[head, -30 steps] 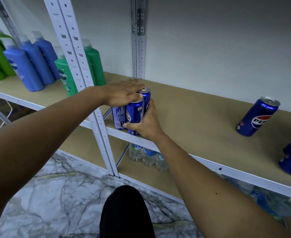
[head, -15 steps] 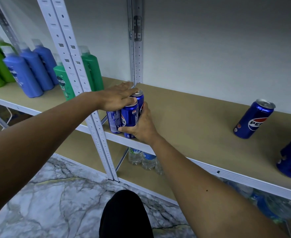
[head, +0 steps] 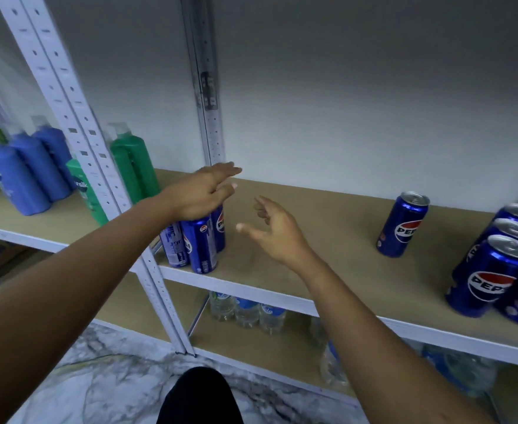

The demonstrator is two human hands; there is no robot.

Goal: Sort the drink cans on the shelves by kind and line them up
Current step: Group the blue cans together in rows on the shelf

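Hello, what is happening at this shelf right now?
A person is sorting blue Pepsi cans on a shelf. Three cans stand grouped at its left end. The left hand hovers open above them; the right hand is open beside them, holding nothing. A single can and a cluster of cans wait to the right.

The tan shelf (head: 328, 240) carries upright blue cans (head: 201, 244), a lone can (head: 402, 224) and bottles (head: 22, 175).

A single head-worn wide-angle view looks forward and down, close to a shelf (head: 328, 228) that runs from 9 o'clock to 3 o'clock. Both forearms enter from the bottom edge, and the floor (head: 98, 390) lies at 6 o'clock. No second view overlaps it.
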